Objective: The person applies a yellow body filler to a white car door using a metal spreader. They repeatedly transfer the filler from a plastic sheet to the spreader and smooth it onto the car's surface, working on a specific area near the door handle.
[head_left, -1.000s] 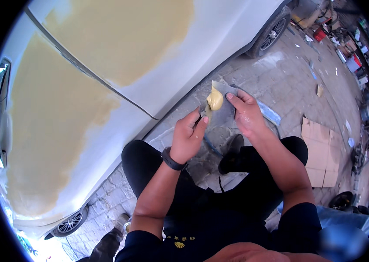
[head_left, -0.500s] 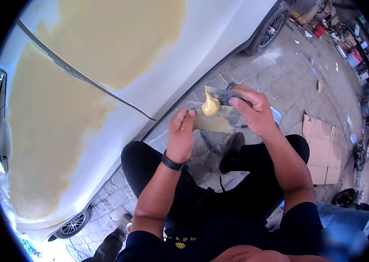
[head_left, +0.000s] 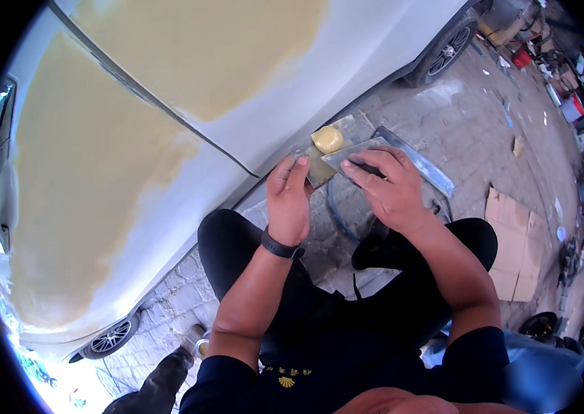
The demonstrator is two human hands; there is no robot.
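My left hand (head_left: 287, 201) grips a flat putty plate (head_left: 318, 172) by its near left edge, thumb on top. A rounded lump of yellow body filler (head_left: 328, 139) sits toward the plate's far end. In my right hand (head_left: 394, 185) is a grey putty scraper (head_left: 355, 153), its blade lying over the plate beside the lump. My fingers hide part of the scraper. To the left stands a white car (head_left: 168, 186) with broad tan filler patches (head_left: 92, 179) on its side panels; neither hand touches it.
A long bluish board (head_left: 420, 165) lies on the paving beyond my right hand. A hose (head_left: 337, 207) curves near my foot. Flattened cardboard (head_left: 509, 241) lies to the right, with cluttered shelving (head_left: 582, 124) behind. Someone's dark-clothed limb (head_left: 161, 383) shows at lower left.
My right hand has turned and moved the scraper down over the plate. The filler, previously peaked at the scraper, now sits as a rounded lump on the plate. The view has shifted slightly.
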